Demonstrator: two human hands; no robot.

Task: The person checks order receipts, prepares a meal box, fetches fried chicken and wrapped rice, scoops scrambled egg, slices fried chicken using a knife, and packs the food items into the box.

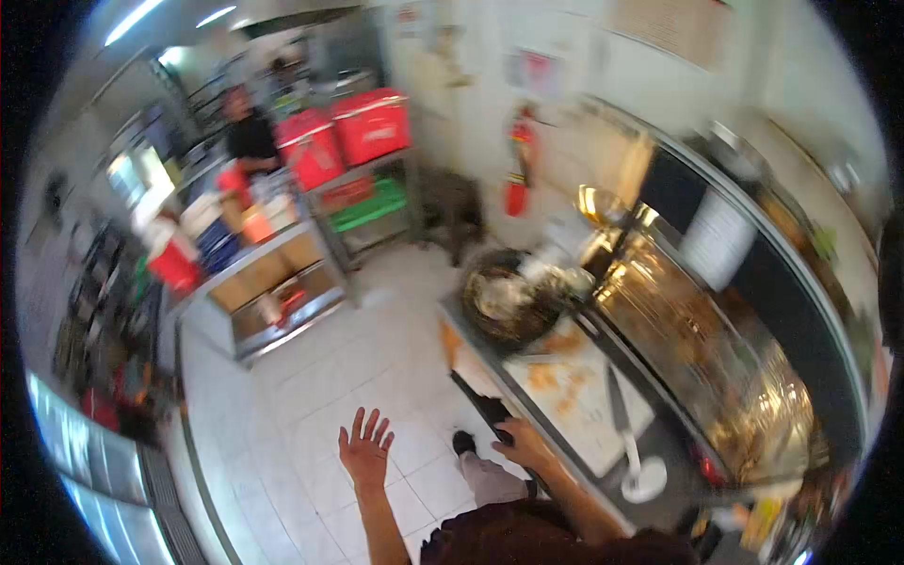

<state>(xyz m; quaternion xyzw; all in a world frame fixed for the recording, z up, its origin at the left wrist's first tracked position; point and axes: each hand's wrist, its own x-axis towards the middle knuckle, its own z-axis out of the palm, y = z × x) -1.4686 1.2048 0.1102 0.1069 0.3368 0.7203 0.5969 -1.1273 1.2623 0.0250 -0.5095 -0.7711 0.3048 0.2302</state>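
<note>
- My left hand (pixel 365 456): raised over the tiled floor (pixel 306 414), fingers spread wide.
- My right hand (pixel 527 444): at the counter's front edge; I cannot tell whether its fingers grip.
- Stained white board (pixel 603 435): on the counter (pixel 670 508), near my right hand, below the dark round pan (pixel 504 330).

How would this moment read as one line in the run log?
left hand: open, raised over floor | right hand: at counter edge | white board: on counter | dark pan: beside board
</note>
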